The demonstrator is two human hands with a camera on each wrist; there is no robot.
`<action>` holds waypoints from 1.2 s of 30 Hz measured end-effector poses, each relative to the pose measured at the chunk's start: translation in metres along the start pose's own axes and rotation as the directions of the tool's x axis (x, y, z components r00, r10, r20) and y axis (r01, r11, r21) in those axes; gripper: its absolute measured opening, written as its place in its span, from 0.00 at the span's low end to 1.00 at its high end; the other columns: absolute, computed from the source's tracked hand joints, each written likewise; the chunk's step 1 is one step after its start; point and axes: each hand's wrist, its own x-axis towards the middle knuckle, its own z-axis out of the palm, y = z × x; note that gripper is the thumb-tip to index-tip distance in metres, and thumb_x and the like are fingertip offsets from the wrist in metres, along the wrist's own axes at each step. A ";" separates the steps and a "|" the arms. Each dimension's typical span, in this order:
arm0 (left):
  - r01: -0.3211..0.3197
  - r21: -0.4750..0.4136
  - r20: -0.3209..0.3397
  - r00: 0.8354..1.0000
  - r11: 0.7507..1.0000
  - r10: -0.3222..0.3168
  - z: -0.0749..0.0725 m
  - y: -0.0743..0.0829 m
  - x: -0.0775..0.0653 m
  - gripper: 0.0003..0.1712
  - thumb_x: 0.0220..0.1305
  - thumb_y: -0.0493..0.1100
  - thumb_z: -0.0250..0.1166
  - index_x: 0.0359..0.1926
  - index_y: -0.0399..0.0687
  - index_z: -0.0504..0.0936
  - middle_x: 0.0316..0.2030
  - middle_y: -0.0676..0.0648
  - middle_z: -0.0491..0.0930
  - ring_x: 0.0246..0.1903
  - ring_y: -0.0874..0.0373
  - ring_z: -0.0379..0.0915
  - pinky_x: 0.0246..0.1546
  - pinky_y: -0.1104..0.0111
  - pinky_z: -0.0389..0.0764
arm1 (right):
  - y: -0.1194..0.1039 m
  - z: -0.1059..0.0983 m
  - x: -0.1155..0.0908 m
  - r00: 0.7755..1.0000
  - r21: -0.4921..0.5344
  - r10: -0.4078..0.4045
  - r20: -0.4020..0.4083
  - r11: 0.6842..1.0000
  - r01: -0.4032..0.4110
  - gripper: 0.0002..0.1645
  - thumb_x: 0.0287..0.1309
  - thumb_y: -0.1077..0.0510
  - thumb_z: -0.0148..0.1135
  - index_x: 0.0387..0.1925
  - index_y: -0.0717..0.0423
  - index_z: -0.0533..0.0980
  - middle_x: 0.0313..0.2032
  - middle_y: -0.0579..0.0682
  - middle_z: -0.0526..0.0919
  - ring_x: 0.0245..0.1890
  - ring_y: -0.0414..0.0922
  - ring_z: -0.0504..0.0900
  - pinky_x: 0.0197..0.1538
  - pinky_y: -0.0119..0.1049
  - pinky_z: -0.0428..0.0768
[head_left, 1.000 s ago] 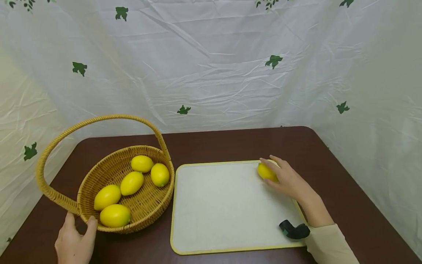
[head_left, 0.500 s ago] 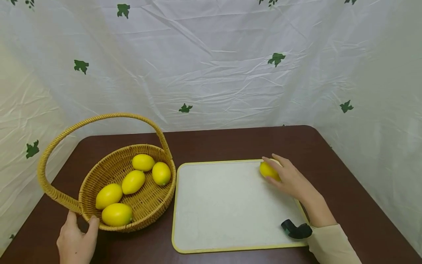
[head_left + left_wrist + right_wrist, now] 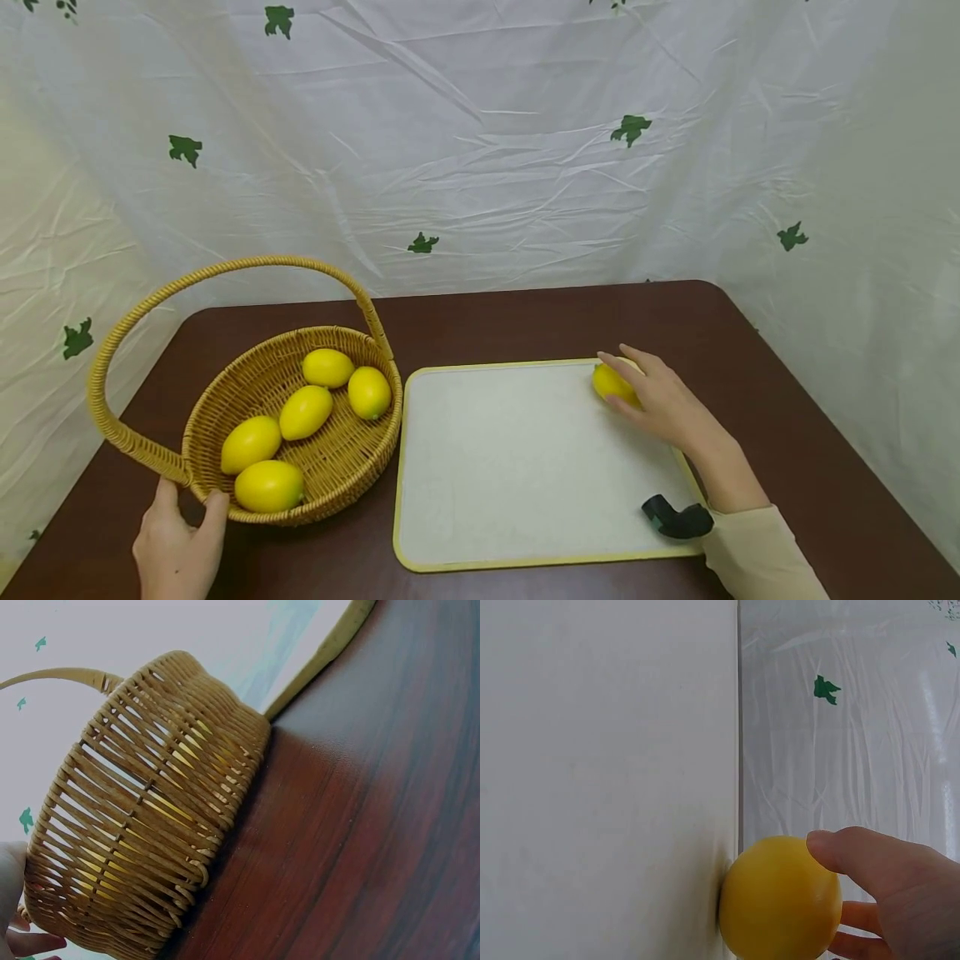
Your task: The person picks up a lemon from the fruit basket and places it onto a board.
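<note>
In the head view, my left hand [image 3: 178, 546] holds the near left rim of the wicker basket [image 3: 341, 492] beside the foot of its handle, thumb at the rim. Several yellow lemons [image 3: 268, 487] lie in the basket; their yellow shows through the weave of the basket [image 3: 150, 802] in the left wrist view. My right hand [image 3: 663, 404] grips a single lemon [image 3: 611, 385] at the far right corner of the white board [image 3: 517, 467]. The right wrist view has the thumb against this lemon [image 3: 780, 900] and other fingers behind it; the lemon sits against the board's surface.
The board has a yellow edge and lies right of the basket on a dark brown table [image 3: 510, 321]. A black curved object [image 3: 677, 518] overlaps the board near my right sleeve [image 3: 761, 554]. A white curtain [image 3: 487, 167] with green leaf prints hangs behind.
The head view has shifted slightly, so basket and board appear a little farther right. Both hands keep their places at the basket rim and the lemon.
</note>
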 end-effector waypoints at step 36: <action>-0.085 -0.071 -0.020 0.996 0.994 0.084 -0.001 0.001 -0.005 0.31 0.58 0.48 0.52 0.59 0.34 0.61 0.50 0.28 0.67 0.49 0.34 0.59 0.50 0.43 0.54 | -0.105 -0.055 0.059 0.848 -0.101 -0.496 -0.186 0.868 0.486 0.31 0.45 0.59 0.65 0.54 0.59 0.70 0.53 0.59 0.71 0.57 0.55 0.67 0.58 0.47 0.63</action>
